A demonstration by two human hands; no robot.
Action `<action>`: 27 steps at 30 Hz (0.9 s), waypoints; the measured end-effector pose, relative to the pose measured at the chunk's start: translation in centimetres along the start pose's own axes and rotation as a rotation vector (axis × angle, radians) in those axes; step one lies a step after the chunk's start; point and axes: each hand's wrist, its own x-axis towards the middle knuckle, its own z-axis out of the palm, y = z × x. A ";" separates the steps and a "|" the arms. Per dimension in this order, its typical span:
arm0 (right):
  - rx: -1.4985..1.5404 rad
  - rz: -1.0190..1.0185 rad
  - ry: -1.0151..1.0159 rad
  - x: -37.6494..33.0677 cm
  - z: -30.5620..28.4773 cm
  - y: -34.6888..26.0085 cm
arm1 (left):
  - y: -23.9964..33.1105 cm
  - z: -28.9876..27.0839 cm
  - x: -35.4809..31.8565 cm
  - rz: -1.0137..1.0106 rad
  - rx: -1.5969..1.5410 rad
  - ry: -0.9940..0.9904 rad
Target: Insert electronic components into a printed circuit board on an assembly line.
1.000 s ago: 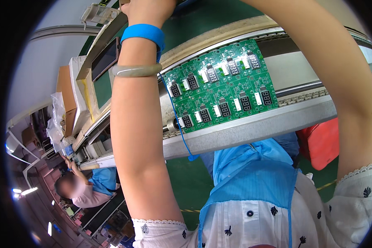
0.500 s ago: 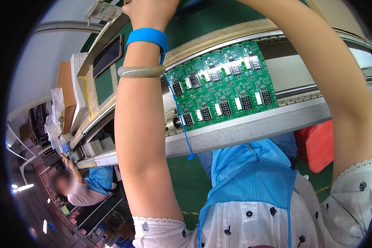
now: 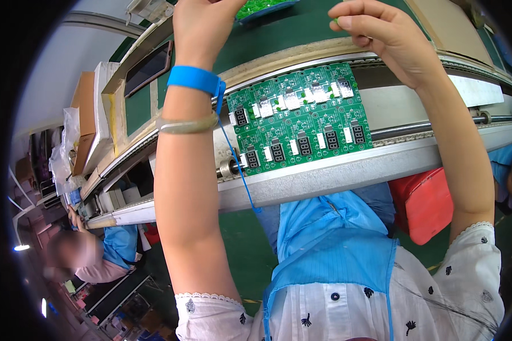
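A green panel of joined circuit boards point(image 3: 297, 119), with black digit displays and white connectors, lies across the conveyor rails before me. Above its left end, my left hand point(image 3: 202, 31) reaches beside a blue tray point(image 3: 267, 12) of small green parts point(image 3: 257, 5); its fingertips are cut off by the upper edge. My right hand point(image 3: 384, 34) is raised past the panel's far right corner. Between its thumb and fingers it pinches a small green component point(image 3: 335, 21), mostly covered. A blue wristband point(image 3: 193, 80) with a cord and a pale bangle point(image 3: 186, 124) circle my left forearm.
A metal rail point(image 3: 318, 177) runs along the near side of the conveyor. A phone point(image 3: 149, 69) lies at the far left, near a cardboard piece point(image 3: 85, 122). Below the rail is a red seat point(image 3: 421, 206). Another person point(image 3: 116, 250) works at the left.
My right hand has come into view with a small green component pinched in it. My left hand has come down a little, and the tray of green parts shows more.
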 end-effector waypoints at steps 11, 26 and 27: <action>-0.265 -0.130 -0.077 -3.4 -3.1 2.5 | 3.7 3.6 1.2 0.190 0.215 0.090; -0.792 -0.235 0.026 -6.4 -1.6 4.5 | 5.3 -2.5 -9.2 -0.192 -0.273 -0.090; -0.832 -0.248 0.033 -6.4 -1.5 4.5 | 5.0 -2.7 -9.8 -0.226 -0.319 -0.093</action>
